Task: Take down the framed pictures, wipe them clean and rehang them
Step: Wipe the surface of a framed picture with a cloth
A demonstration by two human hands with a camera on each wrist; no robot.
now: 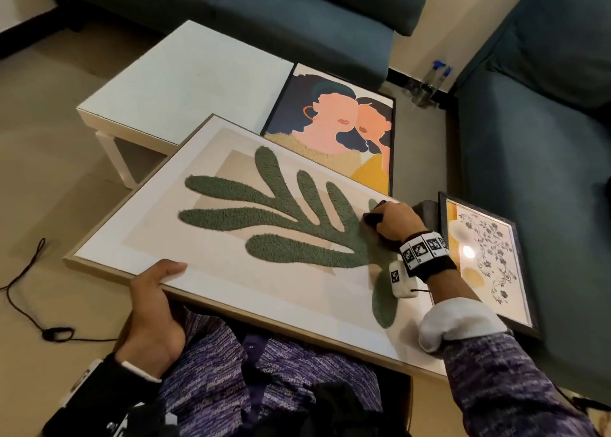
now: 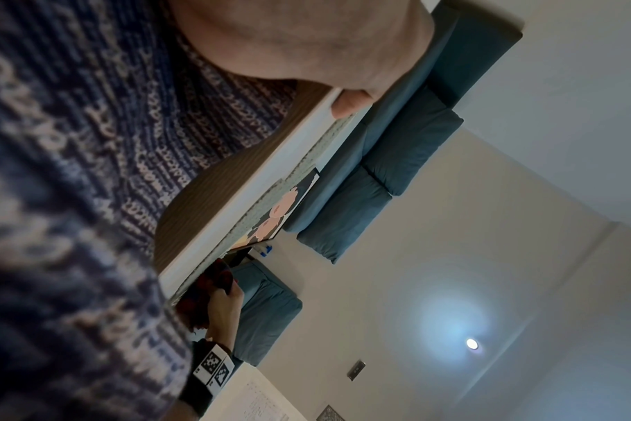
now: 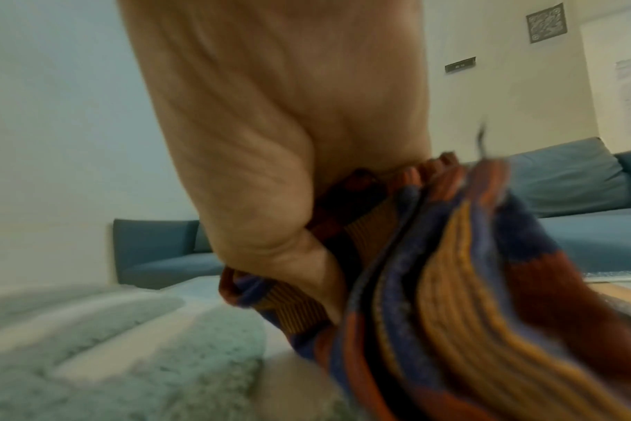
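Observation:
A large light-framed picture (image 1: 139, 238) with a green tufted leaf shape lies across my lap, its far edge on a white table. My left hand (image 1: 155, 291) grips its near left edge, thumb on top; in the left wrist view the thumb (image 2: 346, 105) lies over the picture's white edge (image 2: 242, 199). My right hand (image 1: 393, 221) holds a bunched striped cloth (image 3: 451, 284) of orange, blue and red, pressed on the leaf near the picture's right side. The cloth (image 1: 471, 217) shows dark in the head view.
A portrait picture (image 1: 334, 129) of two faces leans on the white table (image 1: 185, 76). A dark-framed floral picture (image 1: 486, 258) stands against the blue sofa (image 1: 535, 145) at right. Spray bottles (image 1: 429, 79) stand in the corner. A black cable (image 1: 29, 291) lies on the floor at left.

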